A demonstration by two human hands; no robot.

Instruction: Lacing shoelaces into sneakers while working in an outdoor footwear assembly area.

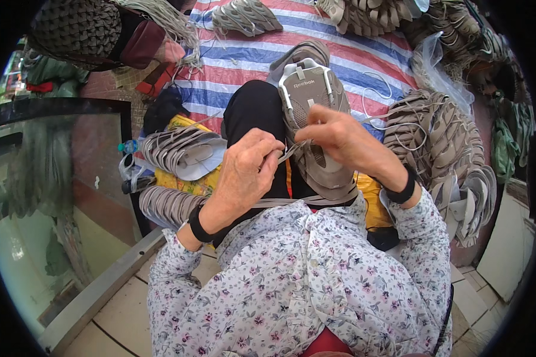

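Observation:
A grey-brown shoe upper [315, 89] with white trim at one end lies lengthwise over my right thigh. Its far end points away from me. My left hand [244, 169] is closed in a pinch on a flat greyish shoelace [288, 153] beside the upper's left edge. Above the middle of the upper, my right hand [339, 140] has its fingers curled together on the same lace, close to the eyelet area. The fingers hide part of the lace and the upper's opening.
Stacked shoe uppers stand on my left [175, 149], with a second stack [170, 205] nearer. A larger heap [438, 143] lies on my right. Further uppers [247, 16] rest on the striped plastic sheet [238, 62] ahead. A glass panel [47, 196] stands at far left.

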